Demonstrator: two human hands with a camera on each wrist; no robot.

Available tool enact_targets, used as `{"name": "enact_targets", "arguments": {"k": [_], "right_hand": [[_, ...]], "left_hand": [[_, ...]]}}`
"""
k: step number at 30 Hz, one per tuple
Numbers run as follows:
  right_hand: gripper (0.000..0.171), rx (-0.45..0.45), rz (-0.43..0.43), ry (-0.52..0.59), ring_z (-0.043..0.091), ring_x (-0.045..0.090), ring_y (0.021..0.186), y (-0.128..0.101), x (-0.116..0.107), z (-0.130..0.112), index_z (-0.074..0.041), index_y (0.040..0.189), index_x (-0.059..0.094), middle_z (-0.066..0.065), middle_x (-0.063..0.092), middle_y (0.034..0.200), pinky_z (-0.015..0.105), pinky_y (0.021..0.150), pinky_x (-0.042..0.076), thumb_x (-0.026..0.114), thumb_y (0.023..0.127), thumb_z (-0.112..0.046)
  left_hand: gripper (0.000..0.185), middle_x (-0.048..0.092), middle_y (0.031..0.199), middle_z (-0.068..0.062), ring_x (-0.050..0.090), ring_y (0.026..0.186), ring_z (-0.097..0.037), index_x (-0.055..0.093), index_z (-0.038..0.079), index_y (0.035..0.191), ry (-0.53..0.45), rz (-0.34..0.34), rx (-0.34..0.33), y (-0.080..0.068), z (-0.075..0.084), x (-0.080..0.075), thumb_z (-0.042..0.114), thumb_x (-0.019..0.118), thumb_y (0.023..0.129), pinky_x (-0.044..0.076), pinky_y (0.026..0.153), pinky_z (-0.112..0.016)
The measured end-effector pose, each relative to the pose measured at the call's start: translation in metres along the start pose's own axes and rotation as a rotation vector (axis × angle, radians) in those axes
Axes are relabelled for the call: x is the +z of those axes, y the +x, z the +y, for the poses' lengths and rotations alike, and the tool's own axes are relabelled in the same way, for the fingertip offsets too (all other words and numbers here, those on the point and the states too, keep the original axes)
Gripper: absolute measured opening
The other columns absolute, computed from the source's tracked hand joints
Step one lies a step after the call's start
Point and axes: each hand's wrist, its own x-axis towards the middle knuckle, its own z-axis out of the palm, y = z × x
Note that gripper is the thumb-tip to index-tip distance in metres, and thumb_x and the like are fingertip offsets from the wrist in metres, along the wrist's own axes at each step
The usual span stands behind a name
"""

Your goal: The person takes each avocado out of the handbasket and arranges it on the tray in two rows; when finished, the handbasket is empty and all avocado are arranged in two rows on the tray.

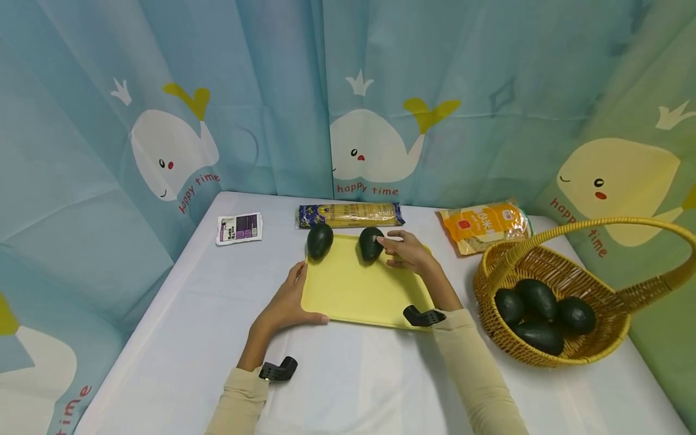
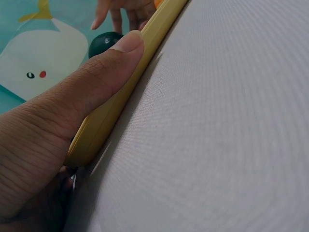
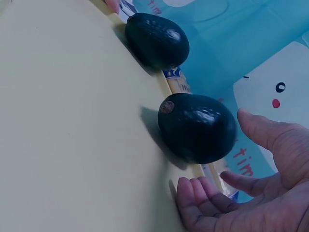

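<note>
A yellow tray (image 1: 359,293) lies in the middle of the white table. Two dark green avocados rest along its far edge, one at the left (image 1: 319,240) and one at the right (image 1: 371,243). My left hand (image 1: 288,305) grips the tray's near left corner, the thumb (image 2: 120,48) lying over the rim (image 2: 120,104). My right hand (image 1: 401,249) is beside the right avocado (image 3: 198,126), fingers (image 3: 193,198) loosely spread on the tray (image 3: 72,121), holding nothing. The other avocado (image 3: 157,39) lies farther along the rim.
A wicker basket (image 1: 598,356) with several avocados (image 1: 544,314) stands at the right. Behind the tray lie a noodle packet (image 1: 350,214), an orange bag (image 1: 484,226) and a small white and purple packet (image 1: 239,228). Whale-print curtains enclose the table.
</note>
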Motion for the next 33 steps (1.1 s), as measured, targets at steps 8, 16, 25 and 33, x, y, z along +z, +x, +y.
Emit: {"name": "enact_targets", "arguments": {"k": [8, 16, 25, 33], "right_hand": [[0.073, -0.052, 0.027, -0.062, 0.038, 0.050, 0.127, -0.007, -0.011, 0.004, -0.005, 0.154, 0.021, 0.026, 0.045, 0.133, 0.040, 0.094, 0.053, 0.057, 0.098, -0.036], [0.072, -0.110, 0.057, -0.097, 0.039, 0.046, 0.130, -0.022, -0.020, 0.003, -0.005, 0.153, 0.026, 0.025, 0.040, 0.146, 0.045, 0.099, 0.049, 0.058, 0.098, -0.040], [0.066, -0.164, 0.055, -0.121, 0.037, 0.043, 0.134, -0.043, -0.029, -0.002, -0.008, 0.149, 0.037, 0.021, 0.040, 0.147, 0.051, 0.106, 0.043, 0.058, 0.097, -0.042], [0.054, -0.244, -0.015, -0.194, 0.031, 0.054, 0.121, -0.069, -0.038, -0.009, -0.004, 0.144, 0.041, 0.025, 0.047, 0.138, 0.035, 0.093, 0.054, 0.052, 0.102, -0.035]], "left_hand": [[0.138, 0.008, 0.163, -0.013, 0.025, 0.146, -0.036, 0.003, 0.008, 0.158, 0.003, -0.006, -0.005, -0.002, 0.001, -0.001, 0.054, 0.088, 0.059, 0.032, 0.115, -0.051], [0.139, 0.007, 0.163, -0.014, 0.024, 0.147, -0.036, 0.003, 0.007, 0.158, 0.010, -0.010, -0.002, -0.002, 0.000, -0.001, 0.055, 0.088, 0.059, 0.031, 0.115, -0.051], [0.139, 0.007, 0.163, -0.013, 0.025, 0.147, -0.035, 0.002, 0.007, 0.158, 0.017, -0.011, -0.007, -0.002, 0.000, -0.002, 0.056, 0.087, 0.060, 0.032, 0.115, -0.051], [0.140, 0.006, 0.163, -0.013, 0.023, 0.148, -0.036, 0.002, 0.006, 0.158, 0.007, -0.008, -0.003, -0.001, 0.000, -0.002, 0.057, 0.087, 0.059, 0.031, 0.115, -0.051]]}}
